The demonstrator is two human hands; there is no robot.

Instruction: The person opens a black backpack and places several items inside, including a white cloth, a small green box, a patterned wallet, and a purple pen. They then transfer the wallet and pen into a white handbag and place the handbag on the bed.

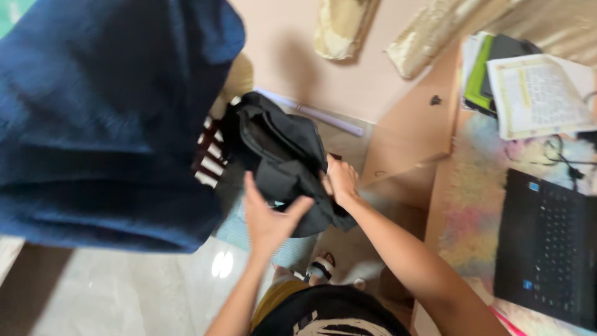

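A large blue cloth (106, 118) fills the left of the frame. A black laptop (550, 249) is seen at lower right on a pastel mat (472, 186). Stacked books (528, 87) are seen upper right, and gold cushions (348, 25) lie along the top.

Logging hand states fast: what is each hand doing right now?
Left hand: open, palm against the black bag, thumb touching its lower edge.
Right hand: closed, its grip on the black bag's right side.
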